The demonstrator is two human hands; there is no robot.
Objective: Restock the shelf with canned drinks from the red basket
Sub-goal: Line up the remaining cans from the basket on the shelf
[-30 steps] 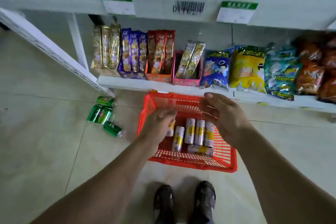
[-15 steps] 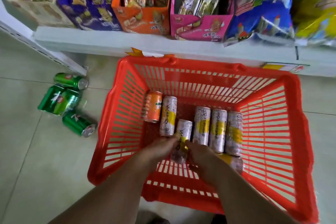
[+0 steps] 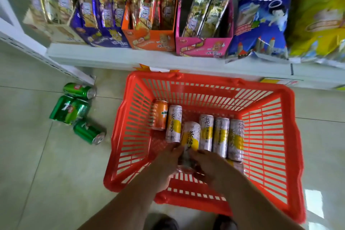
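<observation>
**Stock record: basket at the low shelf**

Lifted since half a second ago: one white-and-yellow can (image 3: 190, 140), its far end now raised off the basket floor above its neighbours; both hands have closed further round its near end.

- Left hand (image 3: 164, 164): grip curled round the left side of the can's near end.
- Right hand (image 3: 211, 166): grip curled round the right side of the same can, fingertips meeting the left hand's over it.
- Red basket (image 3: 291, 136): stands on the tiled floor (image 3: 28, 164), far rim just below the shelf edge.
- Inside the basket, lying down: one white-and-yellow can (image 3: 174, 123) left of the held one, three more (image 3: 221, 136) side by side to its right, one part hidden behind the right wrist.
- Orange can (image 3: 159, 115): lying at the left of the row, touching the neighbouring can.
- Green cans (image 3: 74, 110): four, lying on the floor left of the basket, outside it.
- Shelf (image 3: 115, 58): white, carrying boxes of snack packs (image 3: 149, 15) in purple, orange and pink, with a blue bag (image 3: 261, 24) and a yellow bag (image 3: 321, 20) at the right.
</observation>
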